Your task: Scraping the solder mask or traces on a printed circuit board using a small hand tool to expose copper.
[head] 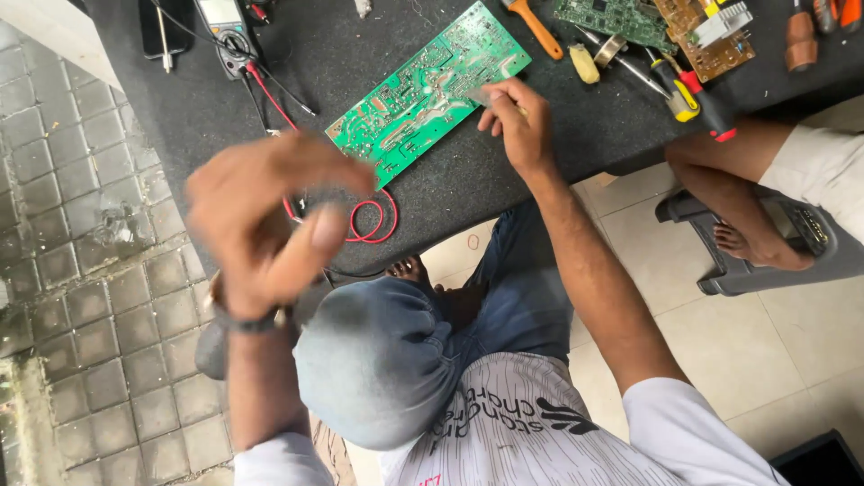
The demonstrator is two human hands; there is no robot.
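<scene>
- Left hand is raised close to the camera, blurry, fingers curled; can't tell if it's holding anything.
- Green circuit board, long rectangle, solder side up, lies angled on the dark table.
- Right hand pinches a small tool at the board's edge.

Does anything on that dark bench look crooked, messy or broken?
Nothing looks broken. The green rectangular circuit board lies slantwise on the dark worktop, solder side up, under the right hand. A red wire loops at the bench edge. The left hand is blurred.
</scene>
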